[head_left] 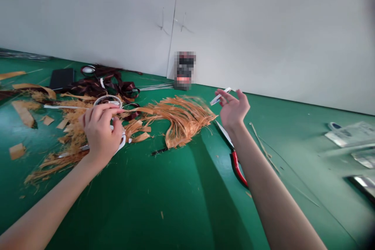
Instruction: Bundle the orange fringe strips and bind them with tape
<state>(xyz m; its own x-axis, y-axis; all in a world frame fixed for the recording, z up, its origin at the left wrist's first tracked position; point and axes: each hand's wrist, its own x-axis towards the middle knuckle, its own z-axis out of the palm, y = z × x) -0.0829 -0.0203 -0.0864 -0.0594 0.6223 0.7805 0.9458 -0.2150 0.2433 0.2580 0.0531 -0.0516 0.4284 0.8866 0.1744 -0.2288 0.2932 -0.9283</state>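
Note:
My left hand (102, 133), palm down with curled fingers, is over a white ring (108, 98) and a white handle-like loop (120, 143). Its fingertips meet near the end of a flat tan strip (137, 110); what they grip is partly hidden. On the right, my right hand (234, 110) is turned palm up, its bent fingers holding a narrow white strip (220, 96). Between the hands lies a fringed bundle of tan raffia-like strips (187, 121), a short dark stem (159, 151) at its lower end. Red-handled scissors (238, 168) lie beside my right forearm, partly covered by it.
Tan fibre scraps (55, 160) litter the green table (164, 211) at left. Behind them are dark brown ribbons (96, 84) and a black flat box (62, 78). A blurred-out upright object (184, 70) stands against the white wall (263, 27). Clear plastic packets (351, 134) lie at right.

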